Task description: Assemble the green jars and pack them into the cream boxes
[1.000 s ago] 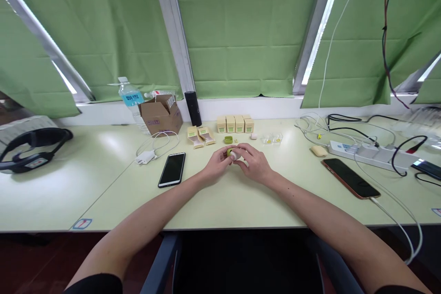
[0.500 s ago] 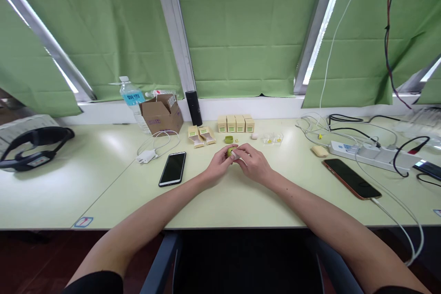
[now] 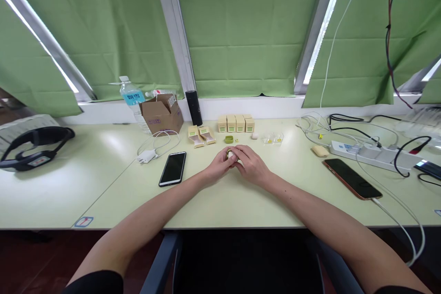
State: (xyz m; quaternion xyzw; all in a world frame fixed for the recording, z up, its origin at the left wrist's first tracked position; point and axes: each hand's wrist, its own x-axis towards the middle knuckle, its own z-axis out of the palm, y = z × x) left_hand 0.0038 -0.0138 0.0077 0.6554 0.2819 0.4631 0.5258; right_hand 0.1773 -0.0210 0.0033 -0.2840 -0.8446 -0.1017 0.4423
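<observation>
Both my hands meet at the middle of the table [image 3: 241,202], a little toward the far side. My left hand [image 3: 217,168] and right hand [image 3: 251,164] close from either side on a small pale thing [image 3: 230,154], pinched between the fingertips so that only a sliver of it shows between them; what it is I cannot tell. Holding it with both hands low over the table, I judge, keeps so small a piece steady and lets it drop nowhere if it slips.

Just beyond my fingers lies a green ring [image 3: 228,139], apart from the thing I hold and within easy reach. Behind it four boxes [image 3: 236,123] stand in a row against the window ledge, and left of them two open boxes [image 3: 200,134] lie flat on the table. To the right of the ring are two clear trays [image 3: 272,138] with yellow bits in them.

To my left a phone [image 3: 172,168] lies face up beside a charger [image 3: 146,156], with a carton [image 3: 161,113], a bottle [image 3: 132,99] and a black cylinder [image 3: 193,108] further back. A headset [image 3: 32,147] rests at the far left. On the right a second phone [image 3: 352,178] is plugged in near a power strip [image 3: 374,154] and its tangle of cables.
</observation>
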